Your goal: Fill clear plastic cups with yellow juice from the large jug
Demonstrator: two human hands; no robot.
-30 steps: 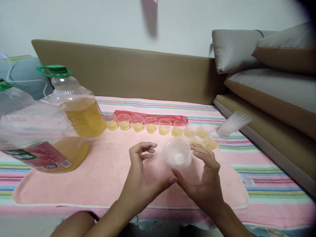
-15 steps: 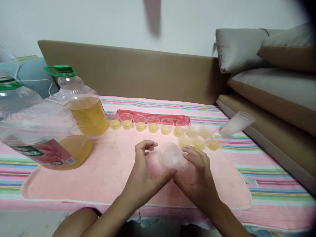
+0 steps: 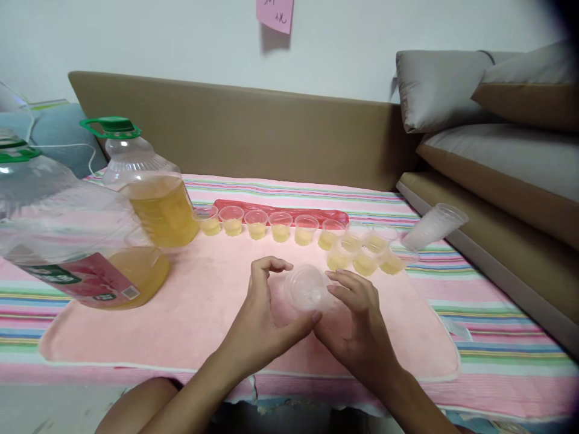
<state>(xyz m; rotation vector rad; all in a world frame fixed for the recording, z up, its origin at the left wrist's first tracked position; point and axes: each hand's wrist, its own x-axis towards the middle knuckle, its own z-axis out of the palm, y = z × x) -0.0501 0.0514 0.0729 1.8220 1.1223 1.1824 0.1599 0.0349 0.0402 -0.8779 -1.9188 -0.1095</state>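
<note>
The mat (image 3: 190, 313) is matt cloth, the cup (image 3: 308, 289) apparently smooth plastic

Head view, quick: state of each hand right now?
Left hand: open, fingers curved beside the translucent round plastic cup; contact unclear.
Right hand: appears to hold that cup at its right side.

Pink paper note (image 3: 275, 16) with dark handwriting on white wall (image 3: 181, 36). Long brown panel (image 3: 235, 132) upright below. Grey-and-brown fabric cushions (image 3: 511, 150) stacked at right. Thin white cable (image 3: 67, 145), left.
</note>
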